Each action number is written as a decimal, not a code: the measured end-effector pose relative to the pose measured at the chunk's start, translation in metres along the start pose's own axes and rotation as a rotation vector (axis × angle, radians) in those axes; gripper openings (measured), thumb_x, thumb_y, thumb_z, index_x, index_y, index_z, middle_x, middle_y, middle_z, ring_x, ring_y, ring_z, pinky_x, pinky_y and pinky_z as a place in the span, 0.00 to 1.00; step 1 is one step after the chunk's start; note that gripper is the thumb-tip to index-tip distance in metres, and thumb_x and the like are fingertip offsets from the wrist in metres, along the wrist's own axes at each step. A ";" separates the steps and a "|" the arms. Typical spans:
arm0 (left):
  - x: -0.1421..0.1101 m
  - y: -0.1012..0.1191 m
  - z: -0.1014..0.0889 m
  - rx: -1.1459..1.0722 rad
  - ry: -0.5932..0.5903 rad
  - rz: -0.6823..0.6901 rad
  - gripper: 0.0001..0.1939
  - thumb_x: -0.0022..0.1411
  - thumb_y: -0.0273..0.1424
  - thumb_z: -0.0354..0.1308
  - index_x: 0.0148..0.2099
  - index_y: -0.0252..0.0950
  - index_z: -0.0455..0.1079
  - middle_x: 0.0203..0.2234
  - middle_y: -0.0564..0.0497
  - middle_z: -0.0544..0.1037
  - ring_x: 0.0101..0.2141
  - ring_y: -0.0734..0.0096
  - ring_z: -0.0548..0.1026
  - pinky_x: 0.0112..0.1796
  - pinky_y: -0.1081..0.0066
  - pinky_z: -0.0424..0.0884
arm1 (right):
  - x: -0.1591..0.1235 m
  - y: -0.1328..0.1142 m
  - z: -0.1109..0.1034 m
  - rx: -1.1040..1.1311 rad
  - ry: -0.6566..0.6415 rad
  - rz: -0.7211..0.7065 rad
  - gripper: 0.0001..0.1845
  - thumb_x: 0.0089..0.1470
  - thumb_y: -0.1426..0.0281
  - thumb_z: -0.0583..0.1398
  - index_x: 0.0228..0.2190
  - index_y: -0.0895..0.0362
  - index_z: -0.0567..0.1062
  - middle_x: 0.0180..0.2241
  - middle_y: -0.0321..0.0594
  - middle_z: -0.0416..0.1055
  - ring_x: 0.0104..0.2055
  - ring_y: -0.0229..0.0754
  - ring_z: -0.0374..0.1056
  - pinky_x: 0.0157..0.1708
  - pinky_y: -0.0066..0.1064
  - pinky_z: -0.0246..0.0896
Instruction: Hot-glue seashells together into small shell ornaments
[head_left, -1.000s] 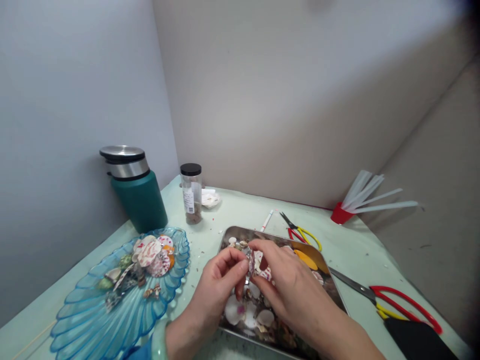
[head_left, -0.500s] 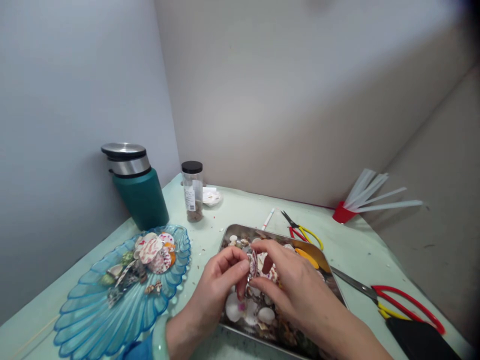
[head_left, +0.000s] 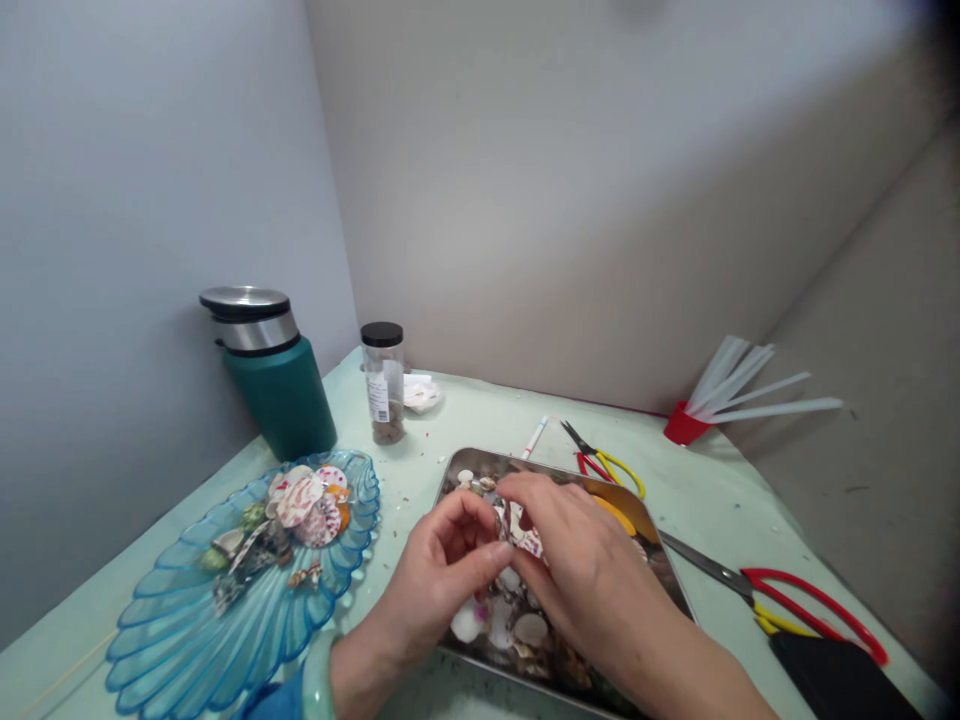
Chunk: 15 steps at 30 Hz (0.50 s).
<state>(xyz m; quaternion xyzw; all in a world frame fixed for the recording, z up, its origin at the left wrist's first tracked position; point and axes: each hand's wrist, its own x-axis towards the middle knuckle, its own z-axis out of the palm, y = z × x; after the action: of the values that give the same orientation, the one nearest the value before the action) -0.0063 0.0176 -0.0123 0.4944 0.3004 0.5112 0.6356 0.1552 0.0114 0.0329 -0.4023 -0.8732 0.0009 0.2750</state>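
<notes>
Over a metal tray (head_left: 480, 458) full of mixed seashells, my left hand (head_left: 439, 565) and my right hand (head_left: 589, 560) meet with bent fingers. Between their fingertips is a small patterned seashell (head_left: 500, 518), mostly hidden by the fingers. My thumbs come together just below it. White shells (head_left: 531, 629) lie in the tray under my hands, and a yellow-orange shell (head_left: 615, 514) sits along its far right side. To the left, a blue scalloped plate (head_left: 202, 650) bears patterned shells (head_left: 298, 500), green shells and small spiral shells.
A teal bottle (head_left: 281, 395) and a black-lidded clear jar (head_left: 385, 385) stand behind the plate. Small scissors (head_left: 604, 462) and a white pen (head_left: 535, 438) lie beyond the tray. Red-handled scissors (head_left: 810, 605) lie at right. A red cup (head_left: 684, 425) holds several white sticks.
My fingers have closed further around the small shell, so less of it shows. My left thumb has shifted slightly right, toward the right thumb.
</notes>
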 end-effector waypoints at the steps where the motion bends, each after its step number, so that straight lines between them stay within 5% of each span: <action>1: 0.000 0.000 0.000 0.001 -0.001 0.000 0.12 0.53 0.33 0.66 0.33 0.36 0.65 0.24 0.57 0.66 0.24 0.80 0.63 0.23 0.80 0.61 | 0.000 0.000 0.001 -0.007 0.010 -0.014 0.14 0.54 0.81 0.54 0.43 0.57 0.64 0.41 0.45 0.70 0.38 0.48 0.64 0.37 0.39 0.58; 15: 0.000 0.004 0.005 0.045 0.065 -0.065 0.12 0.51 0.31 0.67 0.31 0.34 0.65 0.22 0.58 0.66 0.21 0.82 0.61 0.21 0.80 0.58 | -0.002 0.003 0.005 -0.080 -0.019 -0.024 0.12 0.54 0.80 0.55 0.41 0.57 0.64 0.41 0.46 0.71 0.37 0.48 0.65 0.37 0.41 0.61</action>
<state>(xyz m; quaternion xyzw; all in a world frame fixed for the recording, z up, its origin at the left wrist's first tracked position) -0.0034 0.0160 -0.0065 0.4818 0.3484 0.4993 0.6302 0.1561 0.0133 0.0270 -0.4024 -0.8799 -0.0336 0.2503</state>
